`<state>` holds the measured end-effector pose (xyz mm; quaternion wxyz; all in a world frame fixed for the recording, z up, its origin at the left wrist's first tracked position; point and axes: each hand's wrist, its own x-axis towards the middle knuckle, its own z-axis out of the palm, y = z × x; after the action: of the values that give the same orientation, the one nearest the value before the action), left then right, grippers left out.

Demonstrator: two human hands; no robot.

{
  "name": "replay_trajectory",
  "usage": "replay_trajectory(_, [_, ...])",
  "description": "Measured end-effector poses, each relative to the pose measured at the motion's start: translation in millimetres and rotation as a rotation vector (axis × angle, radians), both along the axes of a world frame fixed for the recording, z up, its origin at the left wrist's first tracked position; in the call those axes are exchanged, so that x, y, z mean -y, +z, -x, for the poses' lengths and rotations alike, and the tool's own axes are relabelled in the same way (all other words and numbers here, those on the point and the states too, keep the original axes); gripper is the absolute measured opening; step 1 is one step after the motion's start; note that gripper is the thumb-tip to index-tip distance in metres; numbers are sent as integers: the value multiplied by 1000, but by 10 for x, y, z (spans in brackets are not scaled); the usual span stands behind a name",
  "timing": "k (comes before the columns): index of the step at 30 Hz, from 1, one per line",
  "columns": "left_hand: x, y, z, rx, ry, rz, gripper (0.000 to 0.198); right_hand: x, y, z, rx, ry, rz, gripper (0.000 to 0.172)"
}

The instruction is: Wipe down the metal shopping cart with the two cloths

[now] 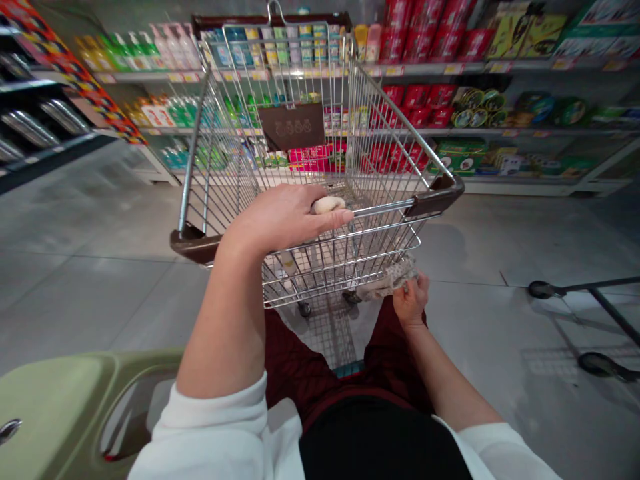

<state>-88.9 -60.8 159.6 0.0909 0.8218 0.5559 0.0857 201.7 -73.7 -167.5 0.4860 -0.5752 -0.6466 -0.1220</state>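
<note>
Flr: grey, lg. tiles, thin joints. On it: wire cart ctr., on casters; dk. wheeled frame at R edge; shelf unit along back. Top visible shelf: pump btls L, red tubs, boxes R. Mid shelf: more btls, red tubs, round pkgs. Low shelf: btls L, red pkgs, grn box.

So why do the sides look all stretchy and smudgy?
In the head view, the edges look stretched, probably from a wide lens; there too, the black shelf at far left is smeared, while the left hand and shopping cart look clearer; also in that view, a grid-like shadow darkens the floor at right.
</note>
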Motion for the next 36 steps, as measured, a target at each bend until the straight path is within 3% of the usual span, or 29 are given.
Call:
replay_trajectory(8, [0,-4,4,2,-3,-2,60,87,-145,-41,-74,35,60,4])
replay_trajectory(11, [-1,0,1,-3,-6,5,60,48,26,-141,-139,7,54,4])
replay_trajectory(15, [-1,10,-9,0,-9,2,58,-172,407,-292,-275,-67,14,3])
replay_trajectory(18, [4,12,-10,6,-5,-4,57,-367,505,-293,-323,-56,57,7])
replay_trajectory(21, [11,5,-5,9,4,-8,58,-422,321,-175,-378,-6,188,15])
replay_trajectory(26, [1,-11,4,14,-12,-3,61,-139,-147,35,-538,28,417,31])
replay_trajectory(30, [-11,-11,3,10,-16,-2,60,-15,-233,50,-628,72,521,30])
replay_trajectory(33, [-10,-8,3,10,-12,5,60,-109,-63,-34,-711,-15,451,43])
replay_trajectory(36, [-5,-5,3,15,-9,7,60,-207,366,-149,-801,-42,254,46])
